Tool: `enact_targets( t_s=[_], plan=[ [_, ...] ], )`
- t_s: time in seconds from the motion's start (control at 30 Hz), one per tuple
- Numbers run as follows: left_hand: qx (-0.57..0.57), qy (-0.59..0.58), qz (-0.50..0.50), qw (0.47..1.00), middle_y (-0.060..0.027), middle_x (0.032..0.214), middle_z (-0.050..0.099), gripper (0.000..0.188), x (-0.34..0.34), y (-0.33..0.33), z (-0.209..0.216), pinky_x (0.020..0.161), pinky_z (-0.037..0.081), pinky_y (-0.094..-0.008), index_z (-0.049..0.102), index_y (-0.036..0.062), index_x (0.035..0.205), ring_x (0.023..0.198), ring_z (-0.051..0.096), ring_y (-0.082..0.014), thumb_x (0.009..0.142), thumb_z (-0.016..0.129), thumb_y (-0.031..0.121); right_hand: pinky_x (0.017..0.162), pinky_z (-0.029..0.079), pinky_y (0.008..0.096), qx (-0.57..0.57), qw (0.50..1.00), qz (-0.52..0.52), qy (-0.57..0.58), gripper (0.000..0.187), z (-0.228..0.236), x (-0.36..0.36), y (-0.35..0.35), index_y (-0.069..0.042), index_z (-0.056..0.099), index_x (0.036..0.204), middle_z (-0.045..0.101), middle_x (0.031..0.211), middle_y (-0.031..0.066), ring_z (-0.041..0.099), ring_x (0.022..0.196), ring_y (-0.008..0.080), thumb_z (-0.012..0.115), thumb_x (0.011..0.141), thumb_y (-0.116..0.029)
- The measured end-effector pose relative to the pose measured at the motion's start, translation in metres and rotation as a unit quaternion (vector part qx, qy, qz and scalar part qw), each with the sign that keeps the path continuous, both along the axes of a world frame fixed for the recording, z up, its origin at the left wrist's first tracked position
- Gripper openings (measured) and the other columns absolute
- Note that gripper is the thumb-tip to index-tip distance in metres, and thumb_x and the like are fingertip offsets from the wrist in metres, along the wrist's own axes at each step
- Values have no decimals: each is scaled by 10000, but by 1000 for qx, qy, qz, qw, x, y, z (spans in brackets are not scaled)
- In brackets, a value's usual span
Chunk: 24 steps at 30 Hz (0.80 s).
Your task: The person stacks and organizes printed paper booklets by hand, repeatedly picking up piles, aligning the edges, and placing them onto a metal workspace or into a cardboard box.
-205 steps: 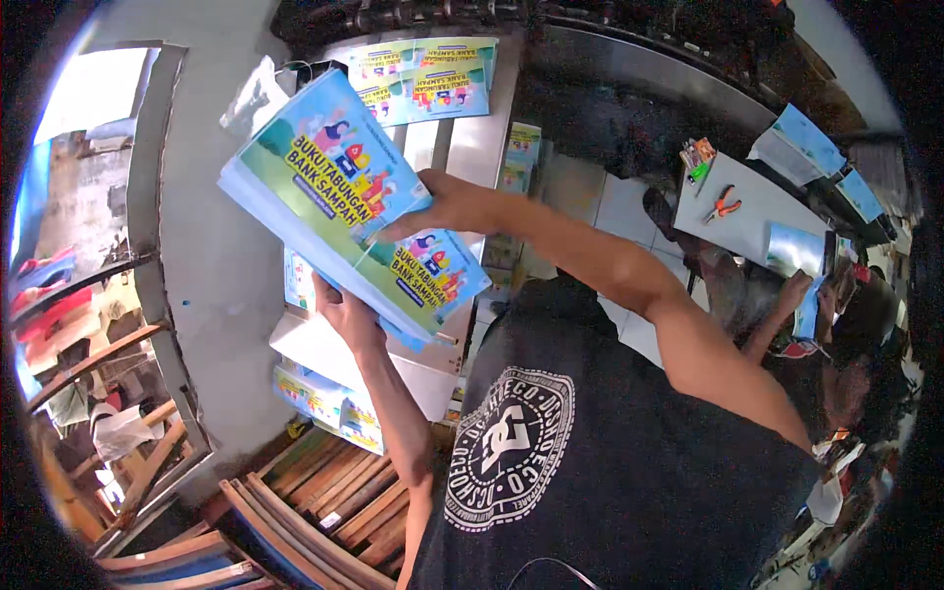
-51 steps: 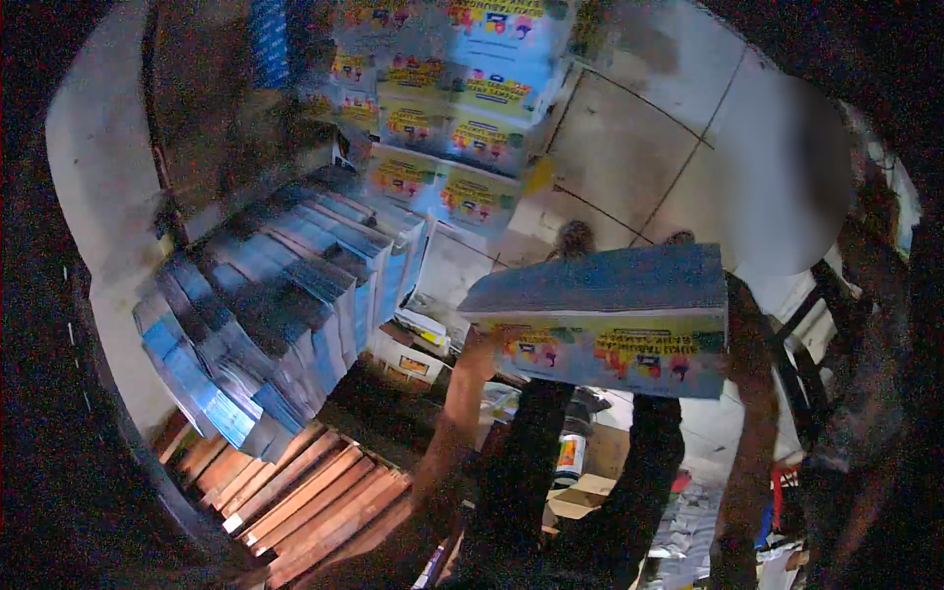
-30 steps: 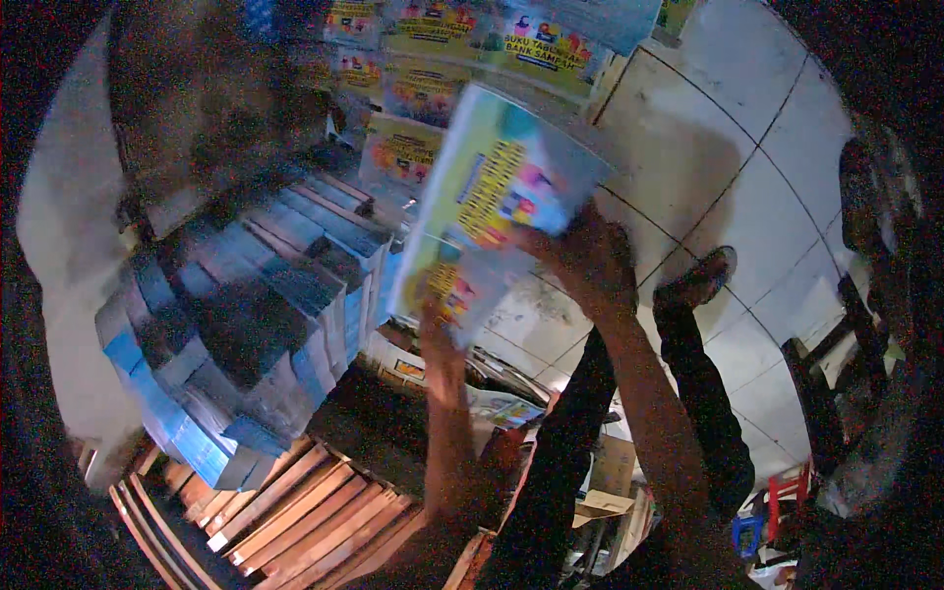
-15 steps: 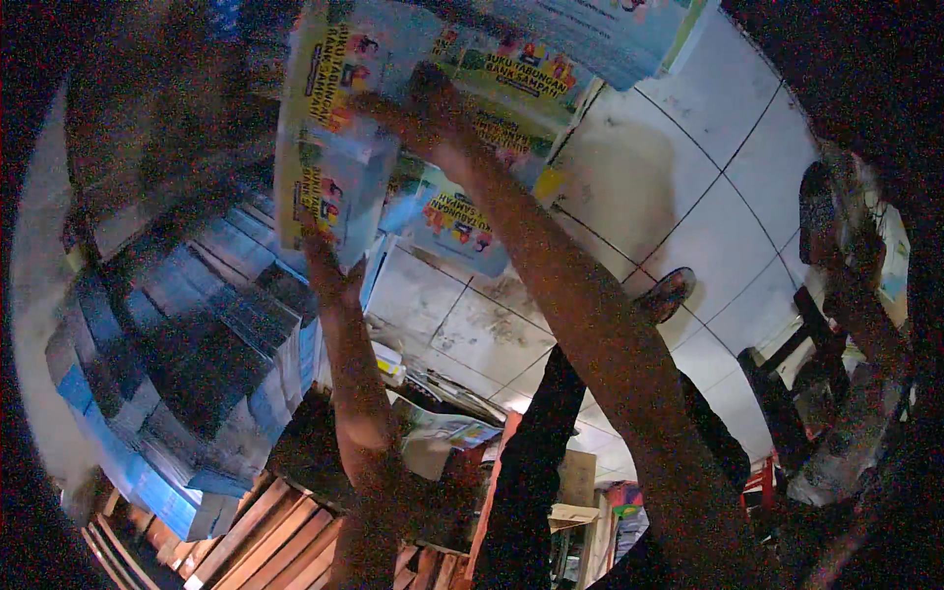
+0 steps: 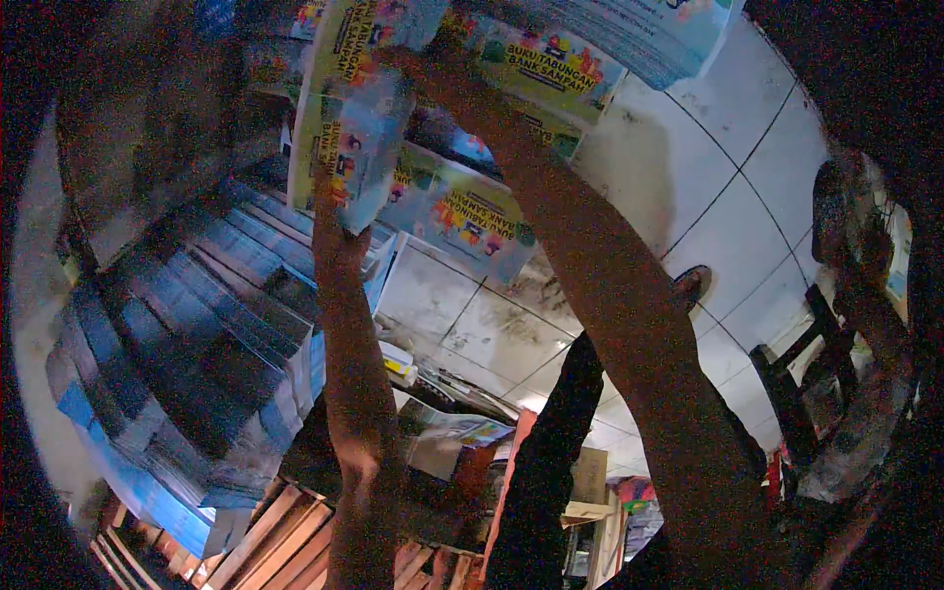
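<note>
A long printed sheet [image 5: 379, 128], blue with yellow-green panels and cartoon figures, stands tilted at the upper left. My left hand [image 5: 341, 221] grips its lower end, the fingers mostly hidden behind the paper. Farther up, my right hand [image 5: 428, 64] is closed over the sheet's right edge; deep shadow blurs its fingers. Similar printed sheets lie beyond and beneath: one cover sheet [image 5: 565, 74] to the right of my right hand, another cover sheet [image 5: 472, 221] under my right forearm. A pale blue text sheet [image 5: 629, 34] overlaps them at the top.
Tall stacks of blue-edged paper [image 5: 187, 334] fill the left side. Wooden slats [image 5: 270, 541] lie below them. White floor tiles [image 5: 728, 197] spread to the right, with a foot [image 5: 695, 283] on them. A dark frame [image 5: 787, 369] stands at the right. My dark-trousered leg [image 5: 546, 452] is below.
Both my hands have moved up and slightly right with the printed sheet. More of the printed sheets under my right forearm shows. The view has shifted a little.
</note>
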<state>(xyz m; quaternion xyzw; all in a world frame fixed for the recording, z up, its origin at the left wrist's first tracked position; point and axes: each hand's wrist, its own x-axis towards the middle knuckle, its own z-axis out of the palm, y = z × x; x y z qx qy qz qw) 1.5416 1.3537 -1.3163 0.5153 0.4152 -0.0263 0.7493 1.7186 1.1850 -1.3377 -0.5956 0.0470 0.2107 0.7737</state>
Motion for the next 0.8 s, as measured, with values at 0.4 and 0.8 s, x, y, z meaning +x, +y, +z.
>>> enact_targets(
  t_s=[0.4, 0.8],
  plan=[
    [-17, -10, -54, 998, -101, 1423, 454, 601, 19, -4, 12, 877, 577, -443, 329, 132, 1486, 1203, 556, -293, 989, 534, 400, 1053, 368, 529, -317, 914, -17, -252, 951, 28, -93, -53, -26, 367, 1435, 470, 1351, 264, 469, 1234, 440, 846, 695, -380],
    [-37, -47, -57, 997, -119, 1446, 429, 631, 22, -6, 9, 897, 571, -469, 332, 128, 1481, 1213, 552, -319, 965, 575, 399, 1096, 202, 680, -462, 820, 212, -264, 1180, 0, -204, -76, -187, 265, 1533, 250, 1539, 230, 255, 1423, 433, 889, 534, -247]
  ],
)
